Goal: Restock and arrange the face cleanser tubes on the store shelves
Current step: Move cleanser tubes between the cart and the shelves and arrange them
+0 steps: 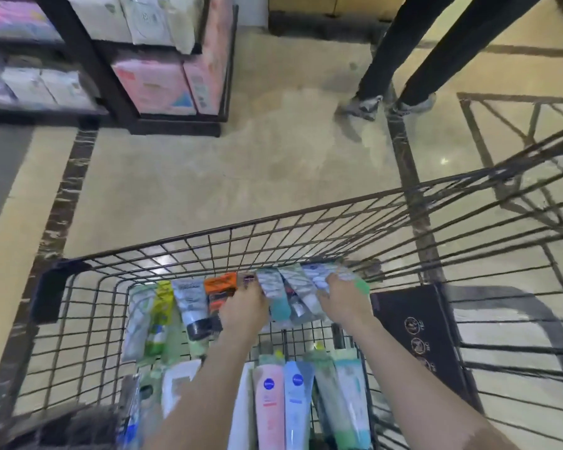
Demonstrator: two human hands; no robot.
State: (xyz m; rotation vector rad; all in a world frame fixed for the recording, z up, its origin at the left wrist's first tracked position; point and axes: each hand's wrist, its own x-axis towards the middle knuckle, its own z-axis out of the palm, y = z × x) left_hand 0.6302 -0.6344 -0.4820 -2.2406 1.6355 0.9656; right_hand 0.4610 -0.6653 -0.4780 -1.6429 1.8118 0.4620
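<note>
Both hands reach into the wire cart [208, 254], where the cleanser tubes [283, 297] lie in rows, the left hand [244, 308] at eleven o'clock and right hand [345, 300] at one o'clock, fingers curled onto tubes, grip unclear through blur.

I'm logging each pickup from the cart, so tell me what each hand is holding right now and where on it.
Both hands reach into the cart. The left hand and right hand lie on the far row of tubes, but blur hides whether either grips one.
</note>
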